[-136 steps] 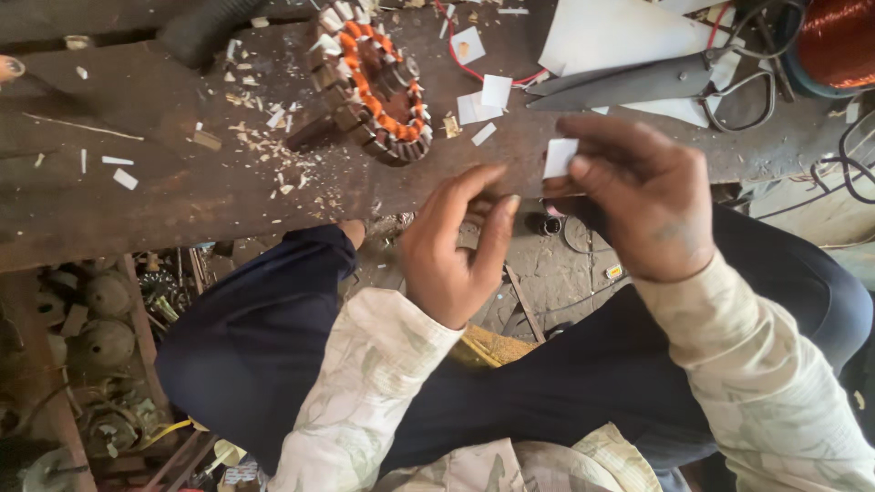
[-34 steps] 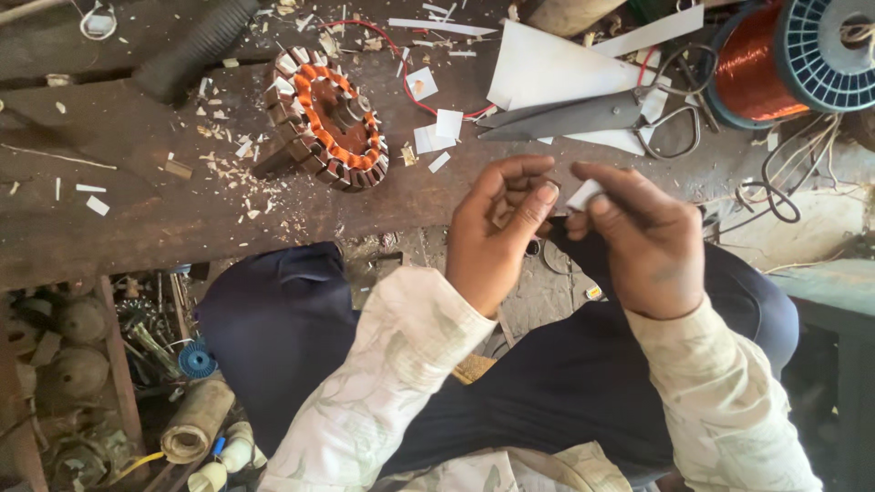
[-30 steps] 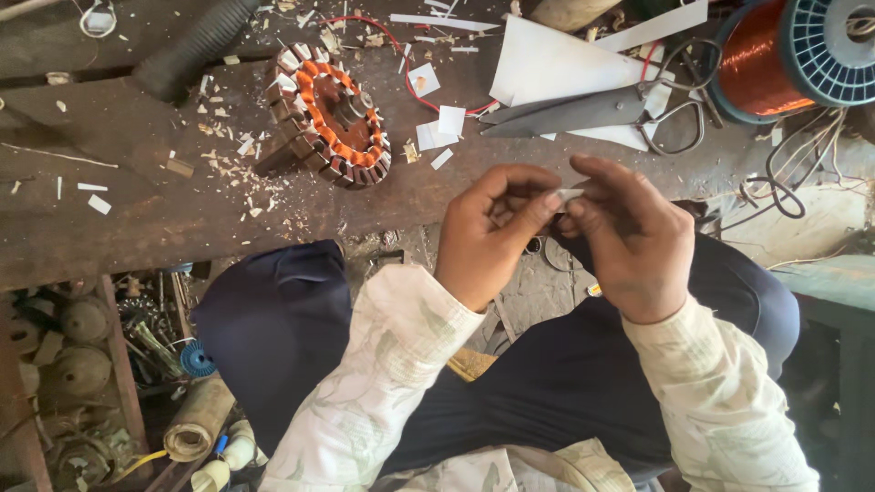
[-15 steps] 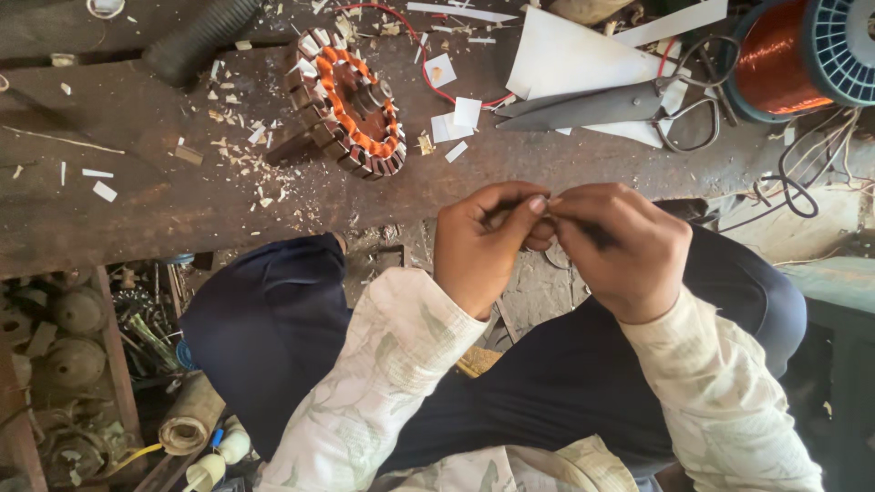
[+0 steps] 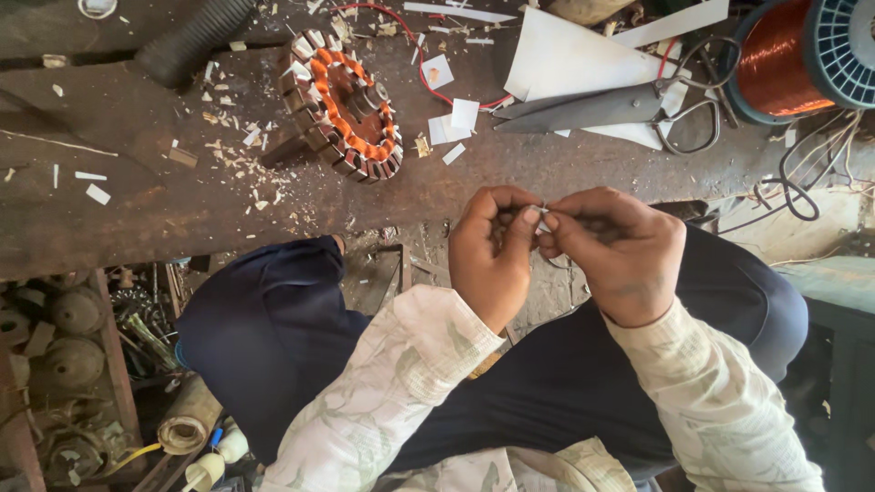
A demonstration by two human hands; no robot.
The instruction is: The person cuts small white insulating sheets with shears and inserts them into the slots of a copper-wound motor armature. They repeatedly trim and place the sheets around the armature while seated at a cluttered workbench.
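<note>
My left hand (image 5: 492, 251) and my right hand (image 5: 615, 251) meet above my lap, fingertips pinched together on a small white paper piece (image 5: 543, 219) that is mostly hidden between them. Ahead on the worn bench lies a round motor stator (image 5: 342, 105) with orange windings and white slot liners. Small cut paper squares (image 5: 451, 123) lie just right of the stator. Large metal scissors (image 5: 602, 109) rest on a white paper sheet (image 5: 565, 59).
A spool of copper wire (image 5: 793, 55) stands at the bench's far right, with dark cables (image 5: 802, 182) beside it. A black ribbed hose (image 5: 196, 36) lies at top left. Paper scraps and shavings litter the bench (image 5: 137, 210). Old motor parts (image 5: 64, 337) crowd the floor at left.
My hands have drawn together; the white paper piece held out by my right hand earlier is now folded small and pinched between both hands' fingertips. The view shifted slightly.
</note>
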